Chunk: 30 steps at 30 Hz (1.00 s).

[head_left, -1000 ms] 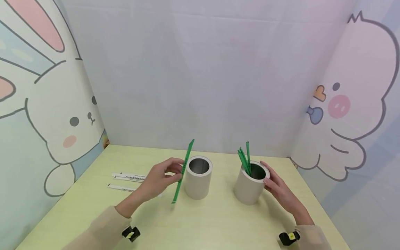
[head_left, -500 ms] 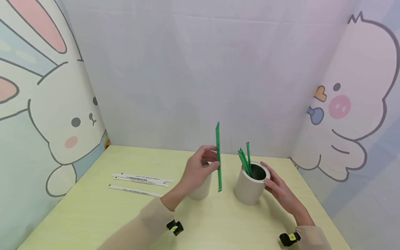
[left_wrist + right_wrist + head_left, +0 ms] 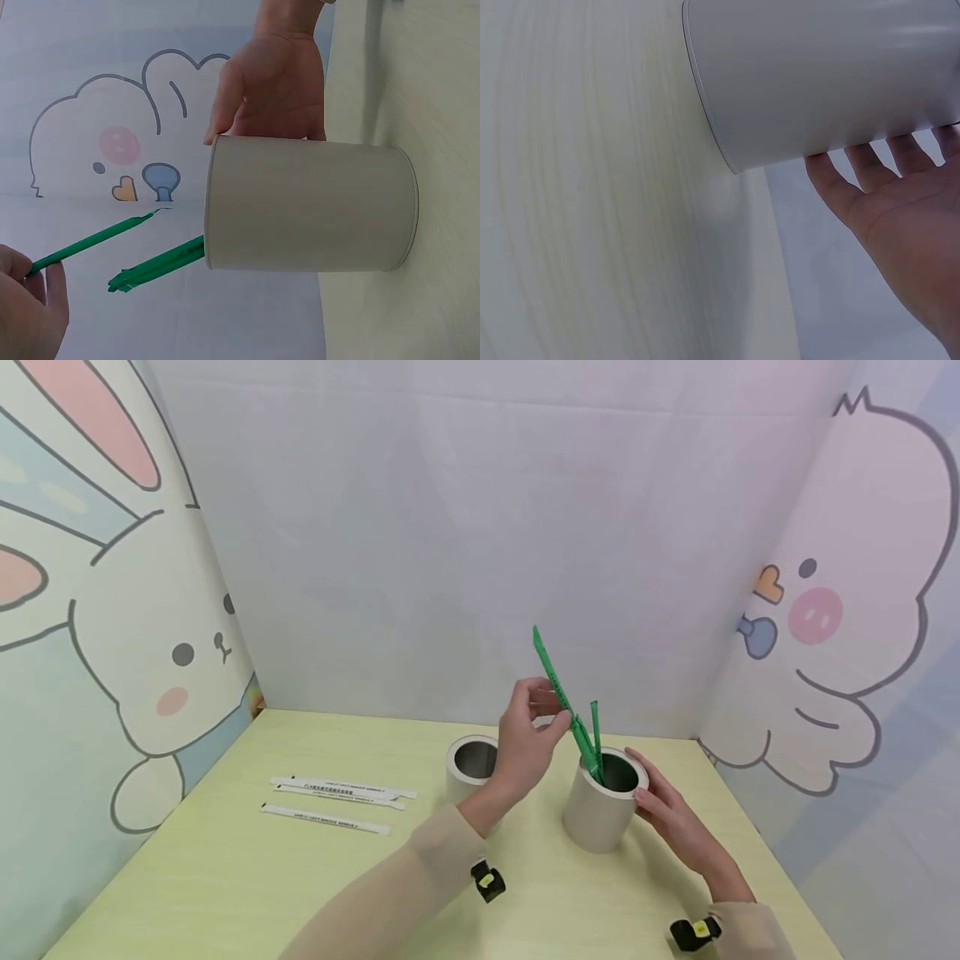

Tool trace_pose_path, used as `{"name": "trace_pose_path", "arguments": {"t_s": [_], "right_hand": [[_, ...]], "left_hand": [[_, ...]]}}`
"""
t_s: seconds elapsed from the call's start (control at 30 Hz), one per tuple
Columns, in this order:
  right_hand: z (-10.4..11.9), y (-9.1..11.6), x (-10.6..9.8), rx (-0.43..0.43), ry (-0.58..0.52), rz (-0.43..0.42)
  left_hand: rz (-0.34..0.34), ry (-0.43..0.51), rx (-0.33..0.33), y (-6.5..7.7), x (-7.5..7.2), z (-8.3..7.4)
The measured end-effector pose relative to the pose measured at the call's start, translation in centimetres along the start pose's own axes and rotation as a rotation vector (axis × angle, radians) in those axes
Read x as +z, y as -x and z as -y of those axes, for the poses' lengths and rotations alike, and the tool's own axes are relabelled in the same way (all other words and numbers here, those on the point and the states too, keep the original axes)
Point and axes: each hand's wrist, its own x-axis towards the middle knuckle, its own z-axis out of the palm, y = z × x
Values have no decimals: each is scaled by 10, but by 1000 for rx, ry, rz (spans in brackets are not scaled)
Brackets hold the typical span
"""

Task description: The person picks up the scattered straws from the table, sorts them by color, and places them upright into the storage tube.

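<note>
Head view: L hand (image 3: pixel 525 742) pinching green stick (image 3: pixel 552 668) btwn thumb & fingers, stick slanting up-L from hand, lower end above cup (image 3: pixel 598 820) w/ other green sticks (image 3: pixel 587 750); R hand (image 3: pixel 678 822) gripping cup's R side

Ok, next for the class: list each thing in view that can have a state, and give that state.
Right cup: upright, held by right grip
Green sticks: standing in right cup, tops protruding
Raised green stick: tilted, pinched by left grip, lower end outside right cup
Left cup: upright, partly hidden
White sticks: lying flat on table
</note>
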Motion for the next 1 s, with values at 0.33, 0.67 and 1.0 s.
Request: {"name": "trace_pose_path", "arguments": {"t_s": [0.33, 0.67, 1.0], "right_hand": [[1, 0, 0, -4, -1, 3], [-1, 1, -1, -6, -2, 3], [-3, 0, -1, -13, -4, 9]], "left_hand": [[13, -68, -60, 2, 17, 23], [8, -113, -48, 6, 25, 42], [-3, -144, -40, 3, 23, 42]]}}
